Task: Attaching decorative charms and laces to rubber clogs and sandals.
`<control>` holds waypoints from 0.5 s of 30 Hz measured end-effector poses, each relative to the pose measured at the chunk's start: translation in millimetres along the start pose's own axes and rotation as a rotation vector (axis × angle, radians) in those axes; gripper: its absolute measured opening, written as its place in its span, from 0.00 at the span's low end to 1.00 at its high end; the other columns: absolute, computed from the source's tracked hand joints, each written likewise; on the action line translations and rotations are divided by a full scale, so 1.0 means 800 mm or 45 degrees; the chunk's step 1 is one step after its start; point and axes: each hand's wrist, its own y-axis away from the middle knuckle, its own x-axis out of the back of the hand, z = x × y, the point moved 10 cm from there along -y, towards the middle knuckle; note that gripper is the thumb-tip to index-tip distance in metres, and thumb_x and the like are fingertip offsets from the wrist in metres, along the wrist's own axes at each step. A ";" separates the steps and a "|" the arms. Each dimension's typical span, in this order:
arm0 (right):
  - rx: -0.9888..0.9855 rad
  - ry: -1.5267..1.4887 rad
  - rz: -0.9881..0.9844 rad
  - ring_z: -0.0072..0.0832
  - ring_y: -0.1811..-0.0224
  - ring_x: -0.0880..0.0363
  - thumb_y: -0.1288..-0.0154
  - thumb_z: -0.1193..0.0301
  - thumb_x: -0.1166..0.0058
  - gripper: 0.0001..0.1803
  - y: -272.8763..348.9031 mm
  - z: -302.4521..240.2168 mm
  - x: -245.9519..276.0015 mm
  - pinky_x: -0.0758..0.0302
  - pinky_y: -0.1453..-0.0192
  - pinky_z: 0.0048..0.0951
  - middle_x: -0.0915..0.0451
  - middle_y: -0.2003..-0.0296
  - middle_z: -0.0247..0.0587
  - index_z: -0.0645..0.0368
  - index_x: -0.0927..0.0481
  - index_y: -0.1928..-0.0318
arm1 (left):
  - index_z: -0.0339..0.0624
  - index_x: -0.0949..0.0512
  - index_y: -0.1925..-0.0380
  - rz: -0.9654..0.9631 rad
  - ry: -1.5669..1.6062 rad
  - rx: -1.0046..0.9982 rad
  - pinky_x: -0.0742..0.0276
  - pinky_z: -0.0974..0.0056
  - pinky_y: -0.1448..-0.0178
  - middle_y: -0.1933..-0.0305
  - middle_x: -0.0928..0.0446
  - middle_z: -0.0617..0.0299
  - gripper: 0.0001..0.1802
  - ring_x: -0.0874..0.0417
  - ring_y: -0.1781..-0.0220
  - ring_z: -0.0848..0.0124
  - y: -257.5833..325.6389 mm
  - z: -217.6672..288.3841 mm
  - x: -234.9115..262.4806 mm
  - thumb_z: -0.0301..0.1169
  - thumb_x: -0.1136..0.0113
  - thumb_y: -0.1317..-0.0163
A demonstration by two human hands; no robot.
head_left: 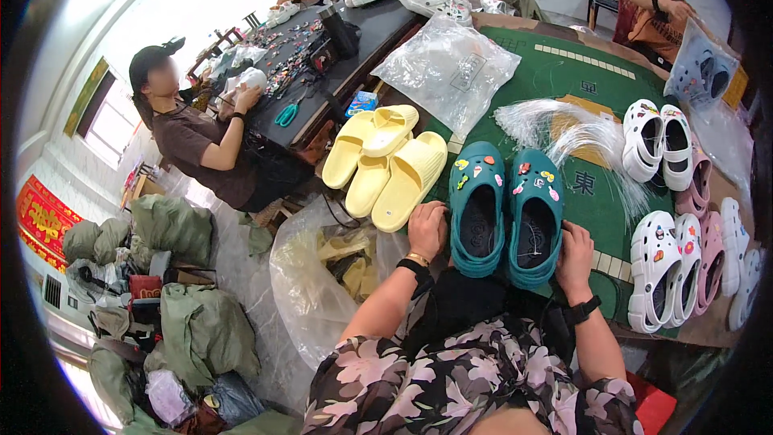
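Observation:
Two teal clogs stand side by side on the table, their heels toward me: a left clog [477, 169] and a right clog [535, 181], with colourful charms on their toes. My left hand [427, 231] rests with bent fingers against the outer side of the left clog, close to the yellow slides [407, 181]. At the outer side of the right clog, my right hand [574, 259] has its fingers curled against the edge; the fingertips are partly hidden. A thin clear strand lies inside the right clog.
White thin strands [592, 133] spread over the green table [515, 72], beside a clear plastic bag [447, 72]. White clogs [656, 266] and pink clogs [708, 258] line the right side. An open bag [322, 274] stands below left. Other people work at the dark table [282, 105] and far right.

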 end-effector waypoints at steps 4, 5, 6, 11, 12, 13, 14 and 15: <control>0.024 -0.004 0.011 0.43 0.44 0.29 0.48 0.79 0.47 0.15 -0.001 -0.004 0.002 0.33 0.44 0.41 0.24 0.48 0.44 0.61 0.23 0.57 | 0.41 0.22 0.67 -0.021 -0.006 -0.001 0.28 0.57 0.49 0.57 0.21 0.59 0.09 0.23 0.55 0.57 -0.001 0.001 0.000 0.23 0.45 0.49; 0.016 -0.001 0.008 0.43 0.44 0.29 0.48 0.79 0.47 0.15 -0.002 -0.003 0.003 0.33 0.44 0.41 0.24 0.48 0.44 0.61 0.23 0.57 | 0.40 0.22 0.67 -0.019 -0.002 0.003 0.28 0.57 0.50 0.58 0.21 0.57 0.09 0.23 0.56 0.57 -0.004 0.004 0.002 0.22 0.45 0.49; 0.015 0.004 -0.005 0.43 0.44 0.29 0.49 0.79 0.47 0.16 -0.002 -0.003 0.003 0.33 0.44 0.41 0.25 0.48 0.44 0.61 0.23 0.57 | 0.39 0.22 0.66 -0.018 0.003 0.005 0.28 0.57 0.50 0.58 0.21 0.56 0.09 0.22 0.56 0.56 -0.006 0.005 0.003 0.22 0.45 0.48; 0.024 -0.018 -0.011 0.44 0.44 0.30 0.49 0.80 0.46 0.16 -0.004 -0.007 0.007 0.33 0.45 0.42 0.25 0.48 0.45 0.61 0.23 0.56 | 0.40 0.22 0.67 -0.036 -0.014 0.005 0.28 0.56 0.51 0.59 0.21 0.57 0.09 0.22 0.57 0.57 -0.008 0.006 0.000 0.23 0.45 0.50; 0.006 -0.004 -0.008 0.44 0.44 0.30 0.49 0.80 0.46 0.16 -0.005 -0.005 0.007 0.33 0.45 0.42 0.25 0.48 0.45 0.61 0.23 0.56 | 0.40 0.22 0.67 -0.035 0.000 0.000 0.27 0.56 0.51 0.59 0.21 0.57 0.09 0.23 0.57 0.56 -0.009 0.007 0.002 0.23 0.46 0.50; 0.011 -0.023 -0.019 0.44 0.44 0.30 0.49 0.80 0.46 0.16 -0.006 -0.004 0.006 0.33 0.45 0.42 0.25 0.48 0.45 0.61 0.23 0.56 | 0.39 0.22 0.67 -0.038 -0.004 -0.008 0.28 0.56 0.51 0.59 0.21 0.56 0.09 0.23 0.58 0.56 -0.010 0.007 0.001 0.23 0.46 0.50; 0.014 -0.045 -0.034 0.45 0.44 0.30 0.48 0.80 0.46 0.15 -0.005 -0.004 0.004 0.33 0.45 0.42 0.25 0.48 0.45 0.61 0.23 0.57 | 0.39 0.22 0.67 -0.045 -0.010 -0.014 0.28 0.56 0.50 0.59 0.22 0.56 0.09 0.23 0.58 0.56 -0.009 0.006 0.001 0.23 0.46 0.49; -0.004 -0.141 -0.051 0.46 0.43 0.30 0.47 0.80 0.46 0.15 -0.008 -0.002 0.005 0.33 0.43 0.44 0.25 0.48 0.46 0.61 0.23 0.56 | 0.39 0.22 0.67 -0.068 -0.001 -0.002 0.28 0.56 0.50 0.59 0.22 0.56 0.09 0.23 0.57 0.55 -0.011 0.005 0.002 0.23 0.46 0.49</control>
